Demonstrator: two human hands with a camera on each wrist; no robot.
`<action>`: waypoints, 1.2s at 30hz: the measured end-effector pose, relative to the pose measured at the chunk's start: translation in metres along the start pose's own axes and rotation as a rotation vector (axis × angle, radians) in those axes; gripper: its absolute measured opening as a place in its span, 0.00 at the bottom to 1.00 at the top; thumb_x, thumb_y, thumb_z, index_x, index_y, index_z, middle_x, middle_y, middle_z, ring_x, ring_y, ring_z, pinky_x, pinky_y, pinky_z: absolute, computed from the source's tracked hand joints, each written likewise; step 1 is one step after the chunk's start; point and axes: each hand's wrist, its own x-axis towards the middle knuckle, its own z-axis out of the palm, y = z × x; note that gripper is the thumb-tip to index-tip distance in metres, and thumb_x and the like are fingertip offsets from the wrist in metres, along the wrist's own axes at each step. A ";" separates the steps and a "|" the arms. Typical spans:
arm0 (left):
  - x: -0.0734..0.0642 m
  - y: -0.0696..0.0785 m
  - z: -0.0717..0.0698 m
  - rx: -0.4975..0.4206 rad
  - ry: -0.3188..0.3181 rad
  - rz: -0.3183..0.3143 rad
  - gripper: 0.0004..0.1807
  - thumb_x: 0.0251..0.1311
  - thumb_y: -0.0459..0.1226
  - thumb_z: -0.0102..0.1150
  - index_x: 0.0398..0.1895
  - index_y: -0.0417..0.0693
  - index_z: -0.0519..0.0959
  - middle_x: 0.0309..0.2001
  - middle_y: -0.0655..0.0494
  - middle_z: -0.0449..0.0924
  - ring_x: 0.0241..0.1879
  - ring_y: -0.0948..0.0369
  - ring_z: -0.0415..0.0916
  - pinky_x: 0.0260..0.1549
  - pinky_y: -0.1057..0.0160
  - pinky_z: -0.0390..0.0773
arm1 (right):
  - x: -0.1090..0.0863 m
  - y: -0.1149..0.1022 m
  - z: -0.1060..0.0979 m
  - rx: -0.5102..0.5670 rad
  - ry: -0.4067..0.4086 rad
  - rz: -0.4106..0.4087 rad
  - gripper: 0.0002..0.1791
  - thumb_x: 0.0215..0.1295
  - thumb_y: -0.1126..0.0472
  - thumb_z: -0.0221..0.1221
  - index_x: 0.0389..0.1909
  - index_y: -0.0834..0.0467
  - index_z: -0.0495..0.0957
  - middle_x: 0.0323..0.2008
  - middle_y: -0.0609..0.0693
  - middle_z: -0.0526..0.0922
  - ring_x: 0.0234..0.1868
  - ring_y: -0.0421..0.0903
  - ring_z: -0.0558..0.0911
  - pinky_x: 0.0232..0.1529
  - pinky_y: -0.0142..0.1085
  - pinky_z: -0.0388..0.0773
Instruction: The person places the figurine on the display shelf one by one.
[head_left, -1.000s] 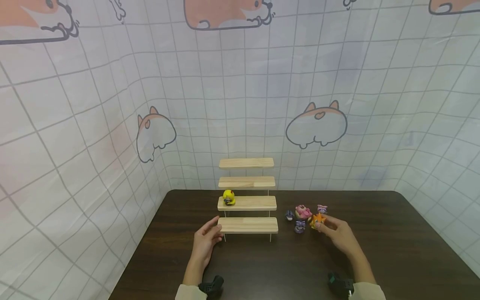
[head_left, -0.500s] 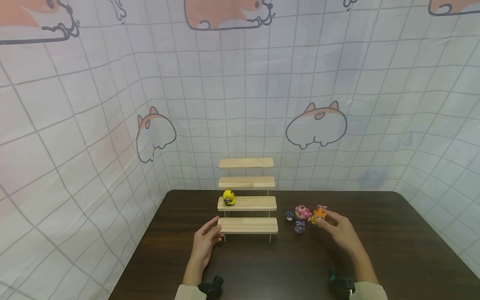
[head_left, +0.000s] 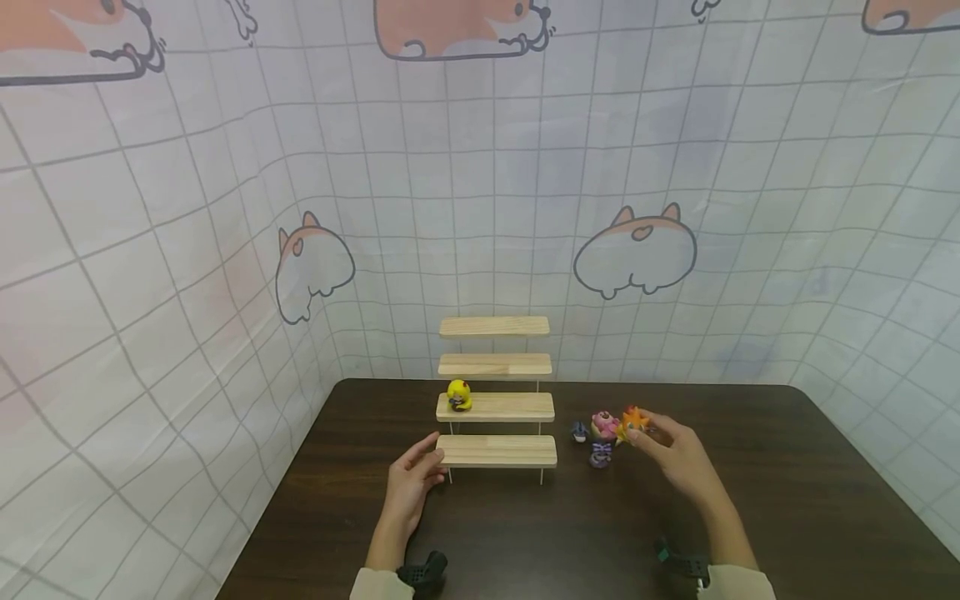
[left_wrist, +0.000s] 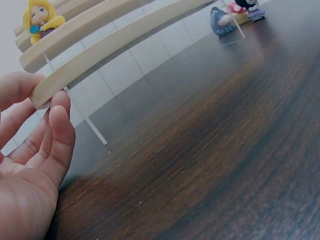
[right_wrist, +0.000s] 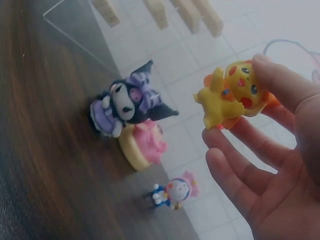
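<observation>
My left hand [head_left: 408, 483] pinches the left end of the lowest board of a wooden tiered display stand [head_left: 495, 450], thumb on one face and fingers on the other in the left wrist view. A blonde-haired figurine [left_wrist: 45, 22] sits at the left of the second board up. Over at the right, my right hand [head_left: 678, 458] holds a yellow figurine with red cheeks and orange parts [right_wrist: 227, 95] between thumb and fingers, raised off the table. Near it stand a black-and-purple figurine [right_wrist: 125, 102], a pink-and-cream one [right_wrist: 145, 145] and a small pink-hatted one [right_wrist: 175, 192].
A small blue-grey figurine [head_left: 579, 431] stands between the stand and the pink one. The dark wooden table [head_left: 480, 542] ends at a white gridded cloth backdrop [head_left: 480, 208] with dog drawings. Thin legs [left_wrist: 95, 125] hold up the boards.
The yellow-and-orange figurine in my right hand has risen and shifted slightly back, and now covers the small pink-topped figurine in the head view. My left hand stays on the stand.
</observation>
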 end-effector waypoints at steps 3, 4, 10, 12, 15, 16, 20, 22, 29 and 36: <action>0.001 -0.001 0.000 0.001 0.003 0.001 0.27 0.68 0.36 0.65 0.69 0.42 0.75 0.34 0.61 0.84 0.33 0.65 0.82 0.37 0.68 0.83 | -0.001 -0.007 0.000 0.009 -0.005 -0.016 0.32 0.74 0.48 0.61 0.71 0.63 0.71 0.61 0.67 0.80 0.57 0.63 0.83 0.44 0.44 0.83; 0.001 -0.001 0.000 -0.001 0.004 0.002 0.27 0.68 0.36 0.65 0.69 0.42 0.75 0.34 0.61 0.84 0.33 0.65 0.82 0.36 0.68 0.83 | -0.001 -0.009 0.000 0.016 -0.007 -0.020 0.32 0.74 0.49 0.61 0.71 0.63 0.71 0.60 0.67 0.80 0.57 0.63 0.84 0.43 0.42 0.83; 0.002 -0.001 -0.001 -0.012 0.007 0.001 0.28 0.67 0.36 0.65 0.69 0.41 0.74 0.36 0.61 0.85 0.32 0.65 0.82 0.36 0.68 0.83 | -0.002 -0.020 0.002 0.015 -0.030 -0.052 0.31 0.75 0.50 0.60 0.71 0.63 0.71 0.59 0.65 0.81 0.56 0.62 0.84 0.40 0.37 0.79; 0.001 -0.001 -0.001 -0.007 0.007 0.001 0.28 0.67 0.36 0.65 0.70 0.41 0.74 0.36 0.61 0.85 0.32 0.65 0.82 0.36 0.68 0.83 | -0.002 -0.023 0.004 0.016 -0.031 -0.070 0.30 0.75 0.51 0.60 0.70 0.63 0.71 0.58 0.64 0.81 0.55 0.60 0.83 0.40 0.36 0.79; 0.000 -0.001 -0.001 -0.007 0.009 -0.001 0.27 0.68 0.36 0.65 0.69 0.41 0.74 0.36 0.61 0.85 0.32 0.64 0.82 0.36 0.68 0.83 | -0.002 -0.028 0.007 0.024 -0.040 -0.090 0.28 0.74 0.52 0.60 0.69 0.63 0.73 0.54 0.61 0.83 0.50 0.54 0.83 0.38 0.33 0.79; 0.000 -0.001 -0.001 -0.008 0.009 -0.002 0.27 0.68 0.36 0.65 0.69 0.41 0.75 0.35 0.61 0.85 0.32 0.64 0.82 0.36 0.68 0.83 | -0.002 -0.030 0.008 0.027 -0.046 -0.093 0.28 0.74 0.52 0.60 0.69 0.63 0.73 0.53 0.60 0.83 0.49 0.52 0.82 0.38 0.33 0.78; 0.000 -0.001 -0.001 -0.013 0.007 -0.003 0.27 0.67 0.36 0.65 0.69 0.41 0.75 0.34 0.61 0.84 0.32 0.64 0.82 0.36 0.69 0.83 | -0.003 -0.037 0.014 0.052 -0.070 -0.106 0.28 0.74 0.52 0.61 0.68 0.61 0.74 0.50 0.57 0.83 0.47 0.50 0.81 0.38 0.33 0.79; -0.001 0.000 -0.001 -0.014 0.003 -0.002 0.28 0.67 0.37 0.65 0.69 0.42 0.75 0.34 0.61 0.84 0.32 0.64 0.82 0.36 0.69 0.83 | -0.003 -0.040 0.018 0.060 -0.078 -0.124 0.27 0.74 0.52 0.61 0.68 0.61 0.74 0.51 0.56 0.83 0.49 0.50 0.82 0.41 0.32 0.81; 0.000 0.000 -0.001 -0.018 0.000 -0.001 0.27 0.67 0.36 0.66 0.69 0.41 0.75 0.34 0.61 0.84 0.32 0.64 0.82 0.36 0.68 0.83 | -0.002 -0.047 0.033 0.104 -0.109 -0.190 0.22 0.72 0.54 0.62 0.63 0.58 0.79 0.49 0.53 0.84 0.49 0.43 0.82 0.45 0.32 0.81; 0.000 -0.001 -0.001 -0.025 -0.005 0.005 0.27 0.67 0.36 0.65 0.69 0.41 0.75 0.34 0.61 0.84 0.32 0.64 0.82 0.36 0.68 0.83 | -0.004 -0.054 0.046 0.150 -0.163 -0.196 0.22 0.72 0.54 0.63 0.63 0.54 0.79 0.50 0.51 0.82 0.50 0.47 0.82 0.49 0.31 0.80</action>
